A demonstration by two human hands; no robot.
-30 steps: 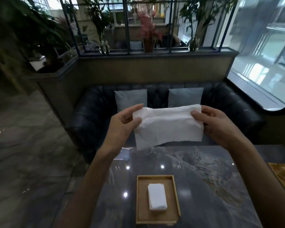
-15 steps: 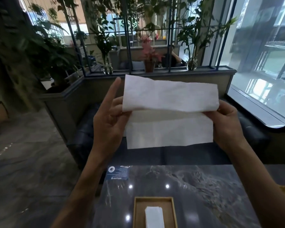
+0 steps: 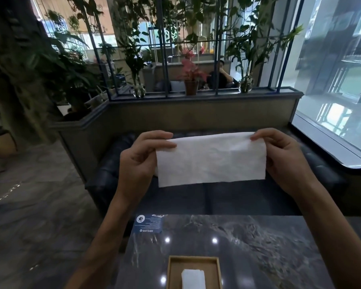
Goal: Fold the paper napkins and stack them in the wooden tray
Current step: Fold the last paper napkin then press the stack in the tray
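A white paper napkin [image 3: 211, 160], folded once into a wide strip, hangs in the air above the table's far edge. My left hand [image 3: 141, 163] pinches its upper left corner and my right hand [image 3: 283, 161] pinches its upper right corner. Below, at the bottom edge of the view, the wooden tray [image 3: 172, 272] rests on the dark marble table [image 3: 258, 247]. A folded white napkin [image 3: 193, 279] lies inside the tray, partly cut off by the frame.
A blue card [image 3: 149, 224] lies at the table's far left corner. Beyond the table stands a dark leather sofa [image 3: 227, 197], then a low wall with potted plants [image 3: 191, 80] and a person seated behind it. A large window [image 3: 338, 80] is at right.
The napkin's raised upper flap has come down, so the sheet is now folded in half. Both hands and the napkin sit lower in view than half a second ago.
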